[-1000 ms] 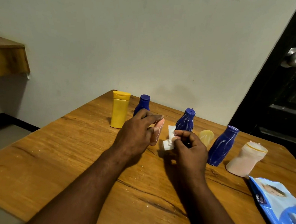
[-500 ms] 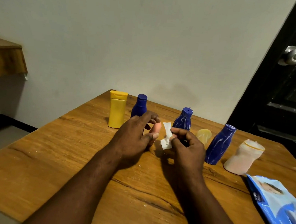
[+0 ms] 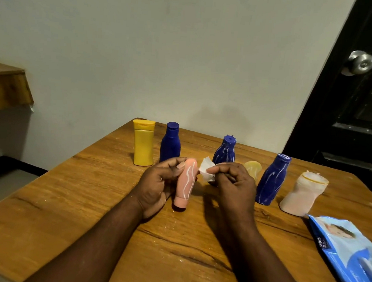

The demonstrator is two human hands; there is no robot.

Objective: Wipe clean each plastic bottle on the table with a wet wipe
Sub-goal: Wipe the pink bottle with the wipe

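Note:
My left hand (image 3: 156,187) grips a slim pink bottle (image 3: 186,182) with white streaks, cap end pointing down at me, just above the wooden table (image 3: 71,199). My right hand (image 3: 232,183) pinches a small white wet wipe (image 3: 207,170) right beside the bottle's upper end. Behind stand a yellow bottle (image 3: 143,143), a plain blue bottle (image 3: 170,143), and two white-streaked blue bottles (image 3: 225,151) (image 3: 271,180). A small yellowish bottle (image 3: 253,168) peeks out behind my right hand. A pale pink bottle (image 3: 302,194) stands at the right.
A blue wet-wipe pack (image 3: 349,253) lies at the table's right front edge. A plain wall runs behind the table, with a dark door and its metal knob (image 3: 361,62) at the right. A wooden shelf (image 3: 6,86) juts out at the left.
My left hand has turned the pink bottle so that its streaked side and cap face me. The wipe in my right hand stays beside the bottle's top.

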